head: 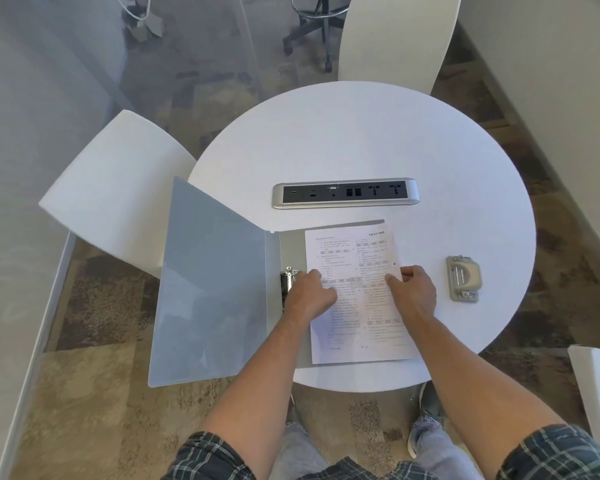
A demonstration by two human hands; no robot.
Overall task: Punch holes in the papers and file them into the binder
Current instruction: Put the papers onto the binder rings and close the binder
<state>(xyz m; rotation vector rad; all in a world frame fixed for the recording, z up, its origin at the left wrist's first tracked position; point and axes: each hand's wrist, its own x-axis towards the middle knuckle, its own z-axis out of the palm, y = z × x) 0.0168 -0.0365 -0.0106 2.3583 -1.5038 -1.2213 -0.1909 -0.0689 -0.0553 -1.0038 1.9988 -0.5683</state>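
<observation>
Both hands lie on the printed papers (357, 292) in the open binder (215, 289): the left hand (309, 292) presses flat beside the metal rings (288, 282), the right hand (414, 292) pinches the sheets' right edge, with the hole punch (463, 278) just beyond it on the table (361, 133)

A single wide-angle head camera looked steeply down from above the person's chest, facing forward across a round white table (378, 133). Straight edges bowed toward the corners. It sat close enough that both forearms ran up from the bottom edge to the left hand (309, 294) and right hand (414, 292) near the middle. The top of the picture reached the floor and a white chair (395, 39) beyond the table. No second view overlapped it.
</observation>
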